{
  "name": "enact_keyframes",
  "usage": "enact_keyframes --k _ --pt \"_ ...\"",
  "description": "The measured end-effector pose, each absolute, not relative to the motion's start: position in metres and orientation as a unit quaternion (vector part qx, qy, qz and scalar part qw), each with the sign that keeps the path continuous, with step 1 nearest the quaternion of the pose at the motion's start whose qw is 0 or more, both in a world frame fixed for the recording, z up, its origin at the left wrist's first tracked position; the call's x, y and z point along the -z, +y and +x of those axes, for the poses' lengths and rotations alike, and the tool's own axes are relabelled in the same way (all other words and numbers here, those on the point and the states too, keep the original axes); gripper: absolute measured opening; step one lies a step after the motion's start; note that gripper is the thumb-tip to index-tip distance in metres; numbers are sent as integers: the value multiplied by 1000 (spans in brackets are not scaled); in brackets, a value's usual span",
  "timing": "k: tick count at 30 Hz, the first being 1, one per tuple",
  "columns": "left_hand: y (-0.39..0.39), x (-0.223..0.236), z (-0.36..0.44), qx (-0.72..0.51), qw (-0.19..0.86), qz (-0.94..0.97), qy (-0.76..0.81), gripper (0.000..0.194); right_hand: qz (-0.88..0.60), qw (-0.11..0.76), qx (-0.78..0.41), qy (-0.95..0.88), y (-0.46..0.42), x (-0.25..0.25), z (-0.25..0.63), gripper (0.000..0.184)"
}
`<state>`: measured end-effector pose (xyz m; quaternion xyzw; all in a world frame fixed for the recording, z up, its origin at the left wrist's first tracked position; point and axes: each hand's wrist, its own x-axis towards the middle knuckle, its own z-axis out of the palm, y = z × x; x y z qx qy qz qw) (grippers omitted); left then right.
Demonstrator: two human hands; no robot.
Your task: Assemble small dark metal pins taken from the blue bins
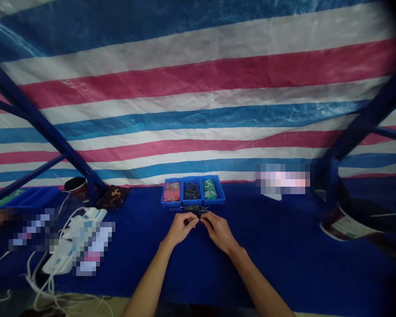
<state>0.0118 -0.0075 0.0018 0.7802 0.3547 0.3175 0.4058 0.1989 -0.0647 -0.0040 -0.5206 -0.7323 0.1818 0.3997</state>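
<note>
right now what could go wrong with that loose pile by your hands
The loose thin metal pins lie just past the left hand and right hand, so a slip could scatter them. They sit close to the blue divided tray, so a knock could jostle its compartments.

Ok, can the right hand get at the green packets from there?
Probably yes: the right hand lies just in front of the blue tray, and the green packets sit in its nearest compartment, behind only the low front wall.
</note>
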Motion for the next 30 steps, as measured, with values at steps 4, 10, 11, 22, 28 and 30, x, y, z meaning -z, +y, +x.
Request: enact_keyframes --k 4,10,11,22,28,30 --pt "-8 -2 11 -320 402 783 351 32 -521 416 -183 -722 -65 5 198 11" --pt "-8 -3 11 -315 401 784 354 31 -521 411 -182 -725 -64 6 198 13" --pt "-8 -3 11 -315 402 784 354 31 -520 412 -183 -725 -64 6 198 14" --pt "-8 -4 11 -313 401 786 351 33 -511 413 -197 -727 -63 7 199 13" --pt "-8 -3 12 -311 404 786 350 29 -514 408 -186 -731 -63 6 198 15" --pt "-7 -3 12 -312 406 786 347 29 -512 407 -186 -733 -64 5 198 17"
